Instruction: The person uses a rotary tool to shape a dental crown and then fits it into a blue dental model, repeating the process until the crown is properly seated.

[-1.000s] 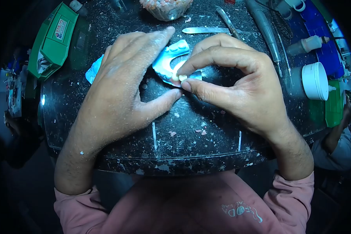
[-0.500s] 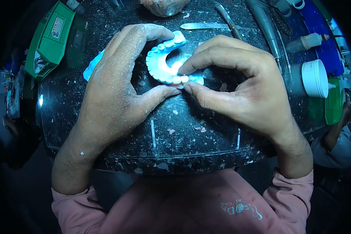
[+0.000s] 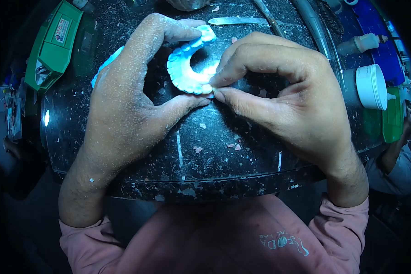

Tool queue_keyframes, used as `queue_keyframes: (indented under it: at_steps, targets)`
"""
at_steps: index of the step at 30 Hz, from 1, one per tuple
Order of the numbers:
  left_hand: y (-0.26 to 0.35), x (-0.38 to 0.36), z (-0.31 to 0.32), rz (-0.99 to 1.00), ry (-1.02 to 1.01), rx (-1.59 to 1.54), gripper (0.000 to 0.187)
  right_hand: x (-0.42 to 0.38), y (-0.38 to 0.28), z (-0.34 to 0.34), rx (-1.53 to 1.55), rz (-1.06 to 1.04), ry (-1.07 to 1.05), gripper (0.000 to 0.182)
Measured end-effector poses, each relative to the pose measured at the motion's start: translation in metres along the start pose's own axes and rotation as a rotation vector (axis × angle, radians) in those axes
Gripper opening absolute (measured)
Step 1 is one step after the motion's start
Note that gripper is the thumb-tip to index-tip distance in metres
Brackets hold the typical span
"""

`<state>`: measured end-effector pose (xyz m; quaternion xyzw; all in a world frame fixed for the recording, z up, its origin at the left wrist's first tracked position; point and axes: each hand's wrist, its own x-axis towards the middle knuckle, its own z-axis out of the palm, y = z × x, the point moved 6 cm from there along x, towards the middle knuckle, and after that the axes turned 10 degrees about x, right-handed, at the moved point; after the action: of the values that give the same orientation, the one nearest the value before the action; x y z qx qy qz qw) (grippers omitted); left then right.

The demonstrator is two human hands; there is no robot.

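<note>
A blue dental arch (image 3: 187, 75) is held near the far edge of the table (image 3: 223, 164), gripped by the left hand (image 3: 123, 100) between forefinger and thumb. Its front end is pinched narrowly by the right hand (image 3: 283, 100). Teeth are already seated along the curve; the pinched front section seems unfinished.

A dark, speckled stone table (image 3: 223, 160) with a rounded front edge, dusted with pale chips, fills the dim workroom; a small glint of light (image 3: 46, 118) marks its left edge.
</note>
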<state>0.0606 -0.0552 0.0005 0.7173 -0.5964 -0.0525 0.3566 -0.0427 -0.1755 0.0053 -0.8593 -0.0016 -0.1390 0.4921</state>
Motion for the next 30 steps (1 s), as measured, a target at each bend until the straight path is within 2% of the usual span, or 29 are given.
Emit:
queue_keyframes:
  at_steps: [4,7,9,11,13,18,21,24,26,28,30]
  targets:
    - [0.001,-0.001,0.007,0.047,0.038,0.069,0.062,0.001,-0.002,0.001,-0.016,0.004,-0.019,0.011]
    - [-0.005,-0.002,0.004,0.121,0.122,-0.085,0.062,0.001,-0.009,0.003,-0.08,-0.018,-0.036,0.012]
    - [-0.001,0.0,0.001,-0.031,-0.015,-0.014,0.063,0.003,-0.006,0.0,-0.078,-0.031,-0.049,0.014]
    - [-0.002,0.0,0.002,-0.048,-0.014,-0.046,0.064,0.001,-0.002,0.0,-0.078,-0.042,-0.062,0.015]
    - [-0.004,-0.001,0.002,-0.076,-0.008,-0.078,0.064,-0.001,0.006,-0.004,0.074,-0.016,0.038,0.018]
    - [-0.003,-0.001,0.001,-0.038,-0.001,-0.054,0.064,0.002,0.001,-0.003,0.009,0.02,-0.064,0.018]
    - [-0.003,-0.002,0.0,-0.08,-0.033,0.0,0.064,0.004,0.001,-0.001,-0.033,-0.032,-0.073,0.013]
    - [-0.004,-0.002,0.0,-0.08,-0.047,-0.02,0.064,0.005,0.002,0.002,0.026,-0.004,-0.047,0.009]
    - [-0.001,-0.002,0.002,-0.079,-0.025,-0.015,0.063,0.003,-0.003,0.004,0.32,-0.061,0.028,0.01]
    - [0.005,-0.001,0.003,-0.075,-0.006,-0.01,0.063,0.003,-0.004,0.004,0.331,-0.059,0.024,0.009]
    - [0.005,0.0,0.003,-0.153,-0.007,-0.023,0.064,0.002,-0.001,0.006,0.339,-0.057,0.021,0.009]
